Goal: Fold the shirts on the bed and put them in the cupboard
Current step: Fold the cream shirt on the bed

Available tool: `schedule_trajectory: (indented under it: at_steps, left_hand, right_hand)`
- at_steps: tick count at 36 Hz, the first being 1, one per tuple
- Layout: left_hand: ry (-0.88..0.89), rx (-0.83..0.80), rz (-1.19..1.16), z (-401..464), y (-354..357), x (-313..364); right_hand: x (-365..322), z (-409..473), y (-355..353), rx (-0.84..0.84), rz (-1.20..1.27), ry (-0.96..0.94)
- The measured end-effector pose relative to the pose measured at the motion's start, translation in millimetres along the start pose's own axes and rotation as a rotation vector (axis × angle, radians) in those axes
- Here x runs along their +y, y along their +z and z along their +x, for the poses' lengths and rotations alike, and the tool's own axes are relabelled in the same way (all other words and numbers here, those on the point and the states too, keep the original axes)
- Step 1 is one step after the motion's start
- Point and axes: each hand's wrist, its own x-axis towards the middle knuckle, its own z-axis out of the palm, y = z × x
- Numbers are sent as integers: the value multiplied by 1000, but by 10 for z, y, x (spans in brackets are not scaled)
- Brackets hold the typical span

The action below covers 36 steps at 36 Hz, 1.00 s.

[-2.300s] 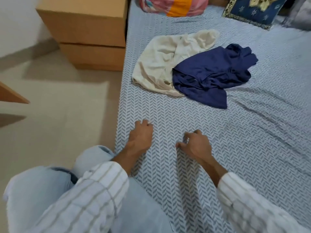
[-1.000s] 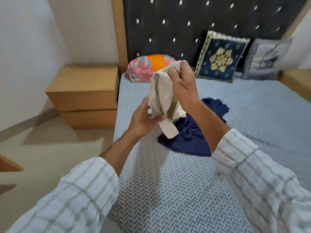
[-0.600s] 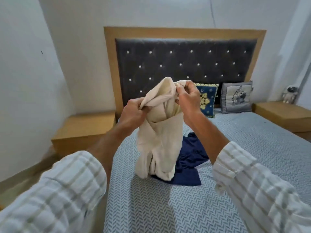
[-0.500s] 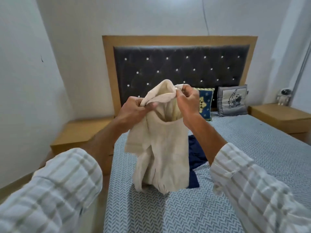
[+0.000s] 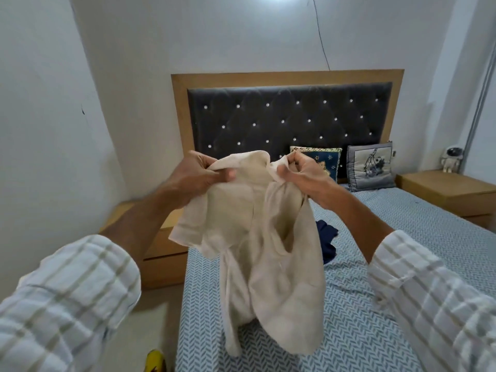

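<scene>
both hands — left hand [image 5: 200, 175], right hand [image 5: 303, 173] — grip the cream shirt [image 5: 263, 242] by its collar above the bed [image 5: 375, 331] (folding barely begun); next, likely spreading it flat.

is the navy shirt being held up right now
No, both the left hand and the right hand grip the cream shirt, while the navy shirt lies on the bed behind it.

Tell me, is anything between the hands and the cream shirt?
No. The left hand and right hand already grip the cream shirt at its top, holding it up over the bed.
</scene>
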Motion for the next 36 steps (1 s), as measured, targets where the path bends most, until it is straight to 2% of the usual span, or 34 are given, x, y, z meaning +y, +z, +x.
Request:
schedule_trajectory:
  at_steps: [4,9,14,18,23,26,30,33,36]
  left_hand:
    - [68,134,14,7,-37,-40]
    - [58,224,-57,13,-31,-82]
    - [29,343,-59,-68,-113,-195]
    - [-35,447,-65,-95,-325,-420]
    - [-137,468,-13,-219,-421,-880]
    - [-258,435,-17,-321,-340,-1201]
    - [-388,355,-96,-404,-141,-1578]
    - [-414,197,-37,-511,85,-1781]
    - [-409,-53,120,-669,304,-1989]
  right_hand:
    - [40,-161,14,-166,-169,94]
    - [313,-226,14,-6,-423,100]
    - [575,-297,-2,39,-747,205]
    - [701,-351,-93,140,-626,287]
    - [786,-379,-170,267,-168,255]
    - [769,-470,-72,216,-86,234]
    - [731,-505,30,147,-185,346]
    - [720,-524,83,84,-199,528]
    - [726,-601,142,53,-126,621]
